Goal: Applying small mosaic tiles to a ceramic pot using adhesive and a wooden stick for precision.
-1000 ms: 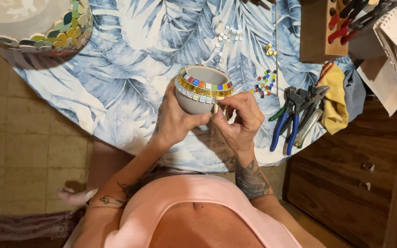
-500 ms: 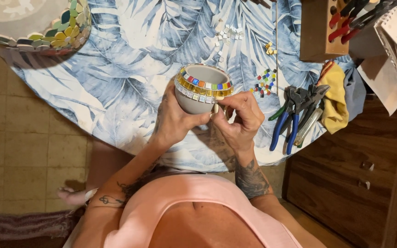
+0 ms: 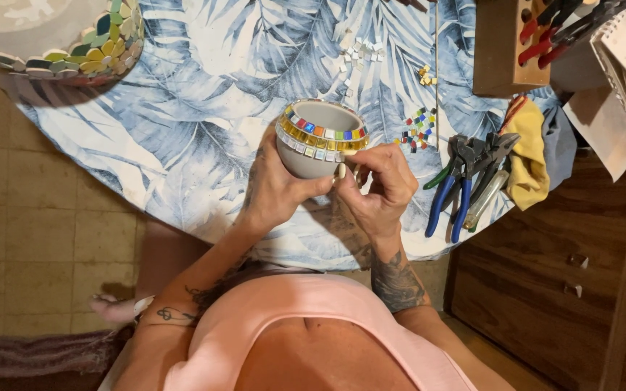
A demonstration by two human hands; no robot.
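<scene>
Tablecloth (image 3: 204, 108) with blue leaf print covers the round table. Left hand (image 3: 273, 190) grips a small grey bowl (image 3: 318, 139) from below, holding it above the table edge. Right hand (image 3: 380, 190) pinches at the bowl's near rim, fingertips against its band of coloured mosaic tiles (image 3: 306, 136). Blue-handled pliers (image 3: 452, 194) lie just to the right. Loose tiles (image 3: 416, 135) sit beyond.

Grey cup (image 3: 311, 156) w/ mosaic rim, tilted
</scene>
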